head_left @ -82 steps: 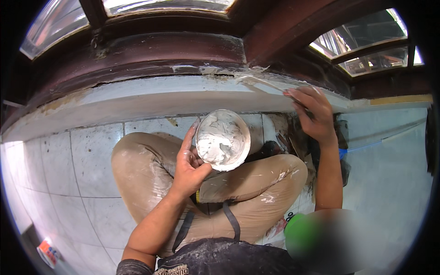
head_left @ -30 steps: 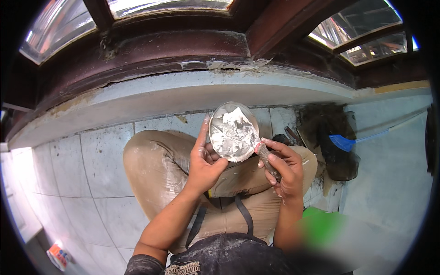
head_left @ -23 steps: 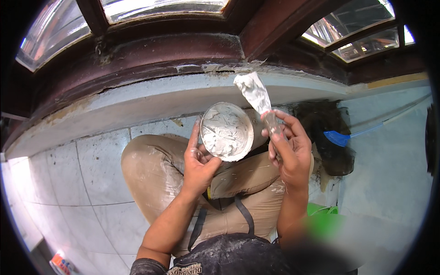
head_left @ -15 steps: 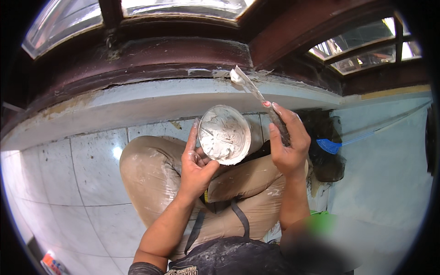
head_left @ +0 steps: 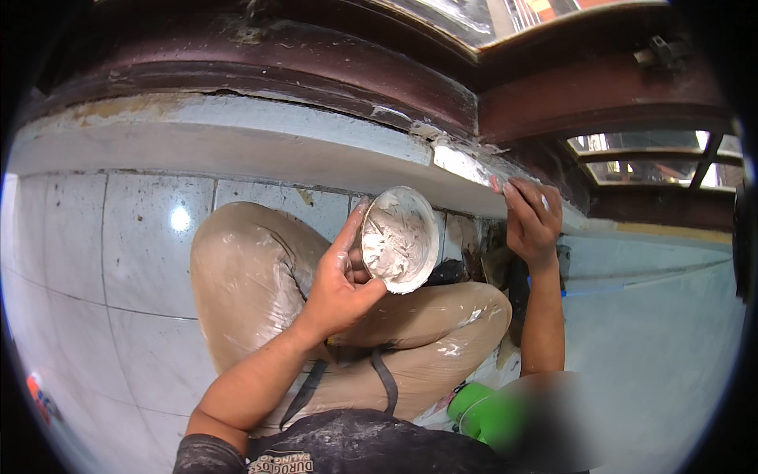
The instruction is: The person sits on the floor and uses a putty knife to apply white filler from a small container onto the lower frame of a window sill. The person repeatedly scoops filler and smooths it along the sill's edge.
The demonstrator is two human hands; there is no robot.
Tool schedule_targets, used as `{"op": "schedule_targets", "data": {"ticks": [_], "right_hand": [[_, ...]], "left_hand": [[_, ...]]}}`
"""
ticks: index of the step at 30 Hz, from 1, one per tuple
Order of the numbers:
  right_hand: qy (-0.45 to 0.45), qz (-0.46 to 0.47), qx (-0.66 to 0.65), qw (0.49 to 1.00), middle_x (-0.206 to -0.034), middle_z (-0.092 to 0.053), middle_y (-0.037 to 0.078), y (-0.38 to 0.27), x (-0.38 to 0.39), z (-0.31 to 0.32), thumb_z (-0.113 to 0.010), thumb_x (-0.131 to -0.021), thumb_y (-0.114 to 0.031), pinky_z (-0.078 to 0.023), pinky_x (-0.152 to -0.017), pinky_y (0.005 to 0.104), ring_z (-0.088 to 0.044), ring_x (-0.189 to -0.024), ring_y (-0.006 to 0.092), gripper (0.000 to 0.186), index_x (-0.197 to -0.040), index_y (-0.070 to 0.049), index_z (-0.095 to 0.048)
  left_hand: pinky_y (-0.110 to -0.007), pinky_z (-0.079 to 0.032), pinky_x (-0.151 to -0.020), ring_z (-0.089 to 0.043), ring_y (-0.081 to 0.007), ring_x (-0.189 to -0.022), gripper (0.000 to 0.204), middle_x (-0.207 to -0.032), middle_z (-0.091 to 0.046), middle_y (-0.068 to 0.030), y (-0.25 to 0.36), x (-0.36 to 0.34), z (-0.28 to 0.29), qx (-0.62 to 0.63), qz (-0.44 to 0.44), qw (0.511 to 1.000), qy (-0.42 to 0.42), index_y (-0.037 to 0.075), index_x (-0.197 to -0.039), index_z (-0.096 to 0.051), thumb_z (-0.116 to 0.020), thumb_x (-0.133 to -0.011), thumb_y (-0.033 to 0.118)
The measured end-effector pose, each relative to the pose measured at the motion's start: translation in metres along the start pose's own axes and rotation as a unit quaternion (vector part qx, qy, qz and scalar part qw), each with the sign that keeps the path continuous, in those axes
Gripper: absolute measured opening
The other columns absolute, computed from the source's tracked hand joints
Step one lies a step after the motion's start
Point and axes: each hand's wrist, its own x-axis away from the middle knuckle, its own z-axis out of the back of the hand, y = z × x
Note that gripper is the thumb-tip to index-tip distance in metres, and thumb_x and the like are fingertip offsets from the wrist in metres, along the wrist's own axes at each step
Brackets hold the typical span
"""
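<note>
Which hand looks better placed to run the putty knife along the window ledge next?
Probably the right hand: it grips the putty knife, whose blade is at the window ledge. The left hand is occupied, holding the bowl of white paste.

Qty: 1 bowl (head_left: 427,249), 1 scrpr (head_left: 463,165)

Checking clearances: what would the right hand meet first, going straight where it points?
Likely the pale painted ledge; the shiny-bladed putty knife in the right hand overlaps it in view, but depth is unclear.
</note>
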Motion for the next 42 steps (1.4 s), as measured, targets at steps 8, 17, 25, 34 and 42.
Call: {"op": "schedule_targets", "data": {"ticks": [8,17,25,34,42], "right_hand": [[0.006,0.032,-0.006,0.999,-0.128,-0.077,0.013,0.025,0.012,-0.012,-0.074,-0.082,0.008,-0.052,-0.087,0.0471,-0.07,-0.1,0.0335,0.056,-0.134,-0.014,-0.076],[0.011,0.03,-0.019,0.999,-0.13,-0.077,0.016,0.031,0.016,-0.01,-0.075,-0.082,0.009,-0.052,-0.086,0.0476,-0.07,-0.1,0.0359,0.058,-0.137,-0.011,-0.074],[0.014,0.046,-0.013,0.999,-0.131,-0.076,0.016,0.032,0.023,-0.011,-0.075,-0.082,0.008,-0.052,-0.086,0.0481,-0.071,-0.103,0.0364,0.059,-0.137,-0.011,-0.073],[0.015,0.043,-0.003,0.999,-0.129,-0.076,0.017,0.031,0.023,-0.006,-0.073,-0.083,0.012,-0.054,-0.086,0.0482,-0.072,-0.103,0.037,0.062,-0.141,-0.008,-0.07],[0.015,-0.013,-0.094,0.995,-0.122,-0.076,0.024,0.01,0.015,0.0,-0.077,-0.087,0.014,-0.06,-0.083,0.0477,-0.074,-0.093,0.04,0.057,-0.142,-0.001,-0.068]], "left_hand": [[-0.032,-0.058,-0.108,-0.074,-0.0184,-0.126,0.108,-0.144,-0.073,-0.0164,-0.006,-0.002,-0.001,-0.026,0.009,1.0,0.009,0.011,-0.186,-0.014,-0.063,-0.091,-0.009],[-0.032,-0.059,-0.106,-0.075,-0.0178,-0.124,0.107,-0.14,-0.074,-0.0147,-0.007,-0.005,0.0,-0.022,0.0,1.0,0.01,0.013,-0.186,-0.016,-0.062,-0.091,-0.009],[-0.033,-0.059,-0.106,-0.075,-0.0171,-0.123,0.108,-0.139,-0.074,-0.0137,-0.007,-0.005,-0.001,-0.03,0.006,0.999,0.015,0.014,-0.186,-0.015,-0.062,-0.091,-0.009],[-0.032,-0.058,-0.108,-0.075,-0.0173,-0.123,0.109,-0.14,-0.074,-0.0142,-0.005,-0.004,-0.001,-0.029,0.007,0.999,0.011,0.014,-0.186,-0.014,-0.062,-0.091,-0.009],[-0.033,-0.058,-0.11,-0.074,-0.0186,-0.126,0.108,-0.144,-0.072,-0.0149,-0.008,-0.003,-0.001,-0.009,0.002,1.0,0.016,0.015,-0.186,-0.013,-0.061,-0.092,-0.011]]}}
